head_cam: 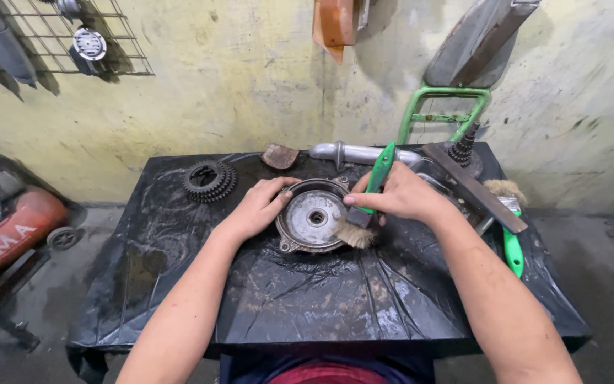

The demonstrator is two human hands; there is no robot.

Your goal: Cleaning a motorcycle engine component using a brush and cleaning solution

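A round grey metal hub plate [312, 217] lies flat near the middle of a table covered in black plastic sheet [307, 299]. My left hand [259, 206] grips its left rim, thumb on the top edge. My right hand [399, 195] is shut on a green-handled paint brush [376, 174], handle pointing up and away. Its tan bristles [357, 235] press against the plate's lower right edge.
A stack of dark gears [209, 180] sits at the back left. A grey metal tube [357, 152], a long flat file [474, 186], a spiral gear shaft [462, 148] and a second green-handled brush [512, 245] lie at the back right. A green metal frame [440, 107] leans on the wall.
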